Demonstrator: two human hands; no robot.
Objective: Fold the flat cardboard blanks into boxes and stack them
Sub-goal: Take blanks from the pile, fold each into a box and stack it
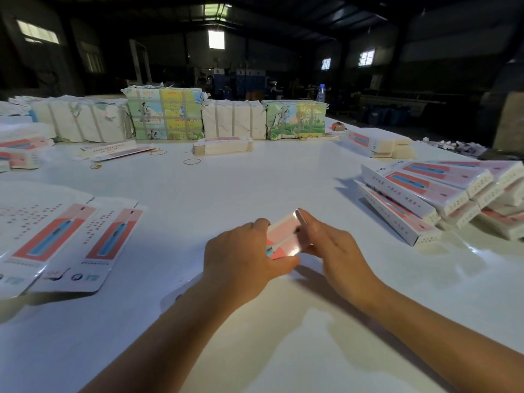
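Observation:
A pink and white cardboard box (285,236) sits between my hands near the middle of the white table (255,182). My left hand (241,259) grips its near end, fingers curled over the top and thumb under the front edge. My right hand (331,251) presses flat against its right side with straight fingers. Flat printed blanks (71,245) lie spread at the left. A pile of folded boxes (442,199) is stacked at the right.
Strapped bundles of paper (164,114) line the far edge, with a small stack of blanks (222,146) in front. Rubber bands (192,161) lie loose on the table. More folded boxes (377,143) sit at the far right, and a water bottle (321,93) stands behind.

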